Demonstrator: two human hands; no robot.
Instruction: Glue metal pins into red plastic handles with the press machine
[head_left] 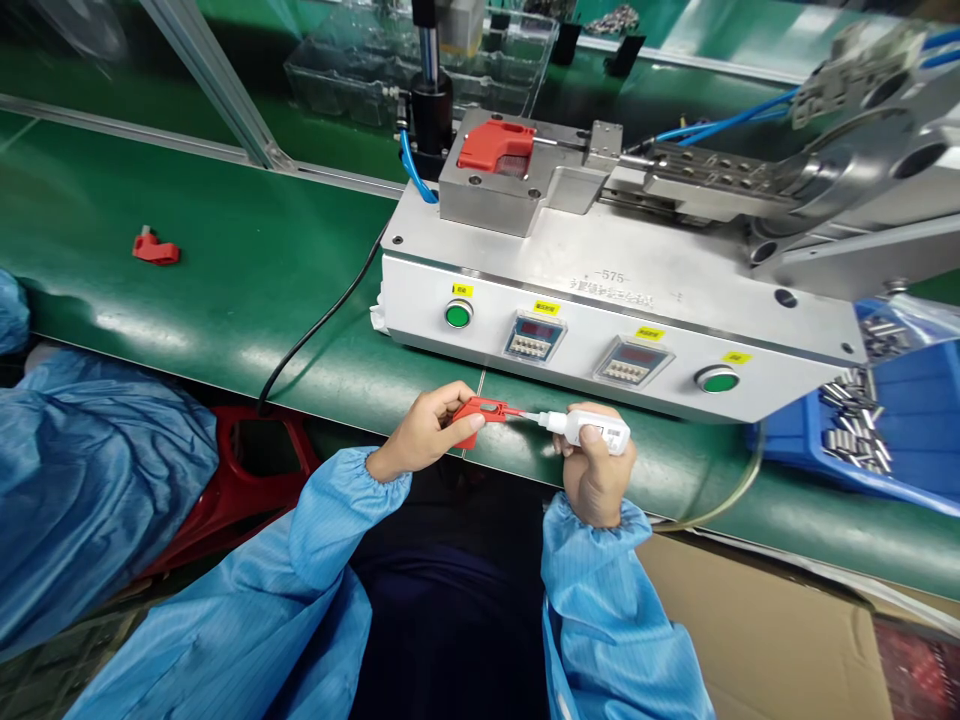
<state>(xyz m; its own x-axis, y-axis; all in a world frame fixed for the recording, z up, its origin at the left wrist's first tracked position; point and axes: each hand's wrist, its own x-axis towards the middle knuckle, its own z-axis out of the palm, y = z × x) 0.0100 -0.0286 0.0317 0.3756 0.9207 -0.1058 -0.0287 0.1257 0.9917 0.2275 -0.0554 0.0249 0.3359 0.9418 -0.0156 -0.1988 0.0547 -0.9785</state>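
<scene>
My left hand (424,432) pinches a small red plastic part (482,412) above the near edge of the green belt. My right hand (596,470) is wrapped round a small white squeeze bottle (592,430), held sideways. The bottle's thin nozzle touches the right end of the red part. Both hands hover just in front of a white machine (600,300) with two green buttons and two small counters. Another red part (496,146) sits in the metal fixture on top of that machine.
A loose red part (156,248) lies on the green conveyor belt (225,270) at the left. A blue bin (892,420) with several small metal pins stands at the right. A person's blue sleeve (82,480) fills the left side. A cardboard box (787,620) sits below right.
</scene>
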